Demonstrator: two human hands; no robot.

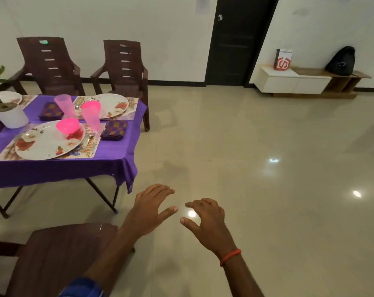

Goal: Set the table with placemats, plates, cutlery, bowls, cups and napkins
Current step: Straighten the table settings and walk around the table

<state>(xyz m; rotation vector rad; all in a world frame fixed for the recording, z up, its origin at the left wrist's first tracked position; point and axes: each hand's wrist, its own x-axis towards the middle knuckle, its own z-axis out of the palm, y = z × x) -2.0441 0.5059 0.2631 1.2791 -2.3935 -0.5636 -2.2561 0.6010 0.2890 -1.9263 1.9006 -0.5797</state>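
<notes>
Left hand (pixel 148 211): fingers spread, holding nothing, above glossy tiled floor (pixel 267 136).
Right hand (pixel 208 221): fingers apart, loosely bent, empty.
Table (pixel 117 152): purple cloth; round floral plate (pixel 42 144) on rectangular placemat (pixel 3 155), translucent pink bowl (pixel 67 126) on plate, folded checked napkin (pixel 114 130) beside.

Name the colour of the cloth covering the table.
The tablecloth is purple, seen best in the head view.

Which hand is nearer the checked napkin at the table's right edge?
Left. The left hand hovers off the table corner by the napkin; the right hand is farther out.
</notes>
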